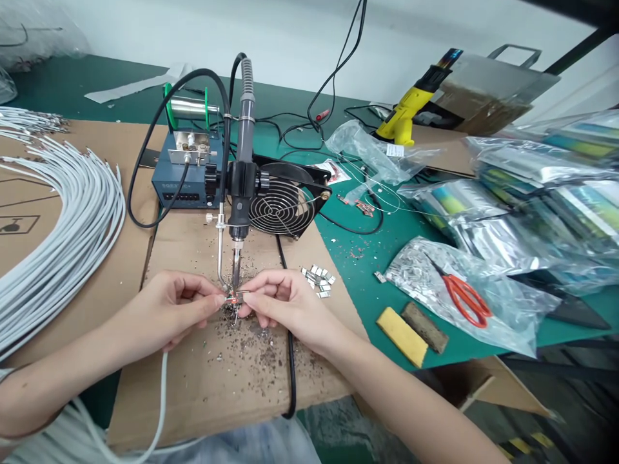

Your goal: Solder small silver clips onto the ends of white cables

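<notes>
Beneath the upright soldering iron (240,206), my two hands meet at its tip. My left hand (186,306) is closed in a pinch on the end of a white cable (163,393), which hangs down from under the palm. Between thumb and forefinger, my right hand (285,299) grips a small connector with a red circuit board (234,299); the fingertips partly hide it. The cable end and the board appear to touch, right by the iron tip. A thin metal solder feed tube (220,251) also comes down to this spot.
Several metal connectors (319,280) lie right of my hands. Behind are a fan (283,203), a blue solder feeder (186,177) and a solder spool (186,107). White cables (91,193) lie left; red-handled scissors (467,299), sponges (401,335) and a yellow heat gun (406,113) right.
</notes>
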### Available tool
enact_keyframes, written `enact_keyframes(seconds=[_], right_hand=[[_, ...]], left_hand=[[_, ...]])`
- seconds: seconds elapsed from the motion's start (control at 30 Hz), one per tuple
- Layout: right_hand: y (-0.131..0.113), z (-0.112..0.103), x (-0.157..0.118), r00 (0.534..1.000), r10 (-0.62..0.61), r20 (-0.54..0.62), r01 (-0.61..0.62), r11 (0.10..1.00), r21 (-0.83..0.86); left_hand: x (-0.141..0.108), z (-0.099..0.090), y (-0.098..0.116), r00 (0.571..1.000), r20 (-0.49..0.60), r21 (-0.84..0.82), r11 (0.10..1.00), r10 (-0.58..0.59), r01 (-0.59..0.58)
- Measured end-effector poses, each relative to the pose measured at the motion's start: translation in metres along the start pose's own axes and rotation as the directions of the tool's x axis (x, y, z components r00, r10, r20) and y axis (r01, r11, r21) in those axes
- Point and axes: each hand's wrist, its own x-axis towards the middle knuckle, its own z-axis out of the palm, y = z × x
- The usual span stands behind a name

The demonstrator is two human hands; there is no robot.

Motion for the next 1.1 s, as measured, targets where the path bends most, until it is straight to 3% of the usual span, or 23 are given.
enact_keyframes(seconds=[0.33, 0.83, 1.1], right_hand=[[0.0008, 0.0019, 0.0012, 1.000, 0.020, -0.017, -0.021, 0.998, -0.056], [0.0010, -0.0005, 0.0007, 0.998, -0.051, 0.036, 0.051, 0.999, -0.011], [-0.0002, 0.0019, 0.0011, 1.000, -0.002, -0.007, 0.001, 0.999, -0.042]], left_hand=[[0.0004, -0.0001, -0.0020, 1.000, 0.006, 0.017, 1.000, -0.012, 0.012], [-0.0001, 0.0004, -0.0023, 1.000, 0.017, -0.005, 1.000, 0.013, -0.013], [-0.0001, 0.0012, -0.0043, 1.000, 0.005, -0.025, 1.000, -0.011, 0.011]])
